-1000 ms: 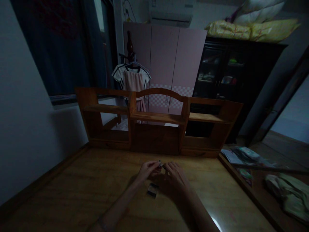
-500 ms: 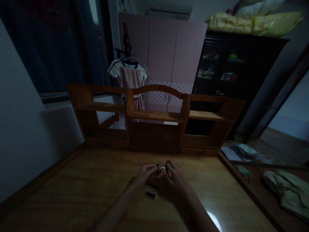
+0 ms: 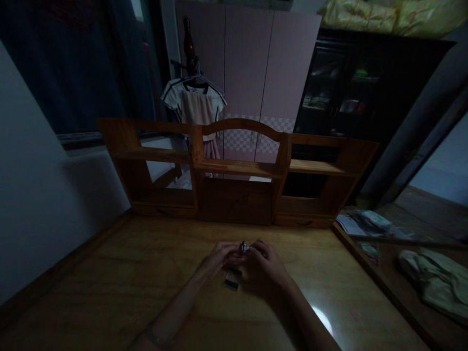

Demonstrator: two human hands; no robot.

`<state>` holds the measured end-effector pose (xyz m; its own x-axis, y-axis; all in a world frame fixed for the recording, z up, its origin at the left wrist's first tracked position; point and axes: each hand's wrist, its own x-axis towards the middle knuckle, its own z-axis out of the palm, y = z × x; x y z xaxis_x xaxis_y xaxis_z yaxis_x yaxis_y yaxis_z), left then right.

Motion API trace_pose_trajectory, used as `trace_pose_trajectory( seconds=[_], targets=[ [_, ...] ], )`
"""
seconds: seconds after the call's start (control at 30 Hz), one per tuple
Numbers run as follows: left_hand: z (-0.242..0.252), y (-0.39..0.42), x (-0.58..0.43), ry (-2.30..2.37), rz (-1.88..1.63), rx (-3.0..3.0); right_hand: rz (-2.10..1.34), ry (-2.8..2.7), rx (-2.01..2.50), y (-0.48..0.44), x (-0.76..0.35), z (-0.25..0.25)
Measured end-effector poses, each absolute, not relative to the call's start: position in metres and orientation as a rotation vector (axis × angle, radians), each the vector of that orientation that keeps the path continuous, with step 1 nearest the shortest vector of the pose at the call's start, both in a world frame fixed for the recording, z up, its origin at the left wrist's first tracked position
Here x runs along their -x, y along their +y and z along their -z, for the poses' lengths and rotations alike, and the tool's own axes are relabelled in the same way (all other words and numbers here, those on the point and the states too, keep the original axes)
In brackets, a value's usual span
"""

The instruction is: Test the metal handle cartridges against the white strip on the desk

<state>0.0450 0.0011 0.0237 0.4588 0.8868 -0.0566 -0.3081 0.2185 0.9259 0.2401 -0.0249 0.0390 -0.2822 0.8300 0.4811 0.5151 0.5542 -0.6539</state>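
Note:
Both hands meet over the middle of a wooden desk (image 3: 109, 273) in dim light. My left hand (image 3: 218, 257) and my right hand (image 3: 263, 269) are both closed in a pinch on a small shiny metal object (image 3: 243, 247) held between their fingertips. What the object is I cannot make out. A small dark rectangular item (image 3: 231, 279) lies on the desk just below the hands, partly hidden by my right hand.
A wooden shelf unit (image 3: 237, 168) stands along the desk's back edge. A white wall (image 3: 32, 204) borders the left. Papers (image 3: 365, 222) and cloth (image 3: 431, 278) lie low at the right. Behind are a pink wardrobe (image 3: 256, 73), hanging clothes (image 3: 195, 105) and a dark cabinet (image 3: 351, 87).
The hands have drawn closer together around the small metal object. The camera has tilted down a little, so the room appears higher in the view.

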Motion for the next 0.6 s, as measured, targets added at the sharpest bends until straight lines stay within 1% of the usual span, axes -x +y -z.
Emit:
trace_pose_trajectory(
  seconds=[0.23, 0.47, 0.6],
  targets=[
    [-0.014, 0.007, -0.048, 0.734, -0.934, -1.036, -0.497, -1.945, 0.997, -0.026, -0.243, -0.039],
    [-0.008, 0.009, -0.048, 0.799, -0.954, -1.091, -0.806, -1.805, 1.052, -0.019, -0.241, -0.034],
    [-0.001, 0.009, -0.048, 0.812, -0.992, -1.149, -0.876, -1.761, 1.104, -0.019, -0.241, -0.033]
  ],
)
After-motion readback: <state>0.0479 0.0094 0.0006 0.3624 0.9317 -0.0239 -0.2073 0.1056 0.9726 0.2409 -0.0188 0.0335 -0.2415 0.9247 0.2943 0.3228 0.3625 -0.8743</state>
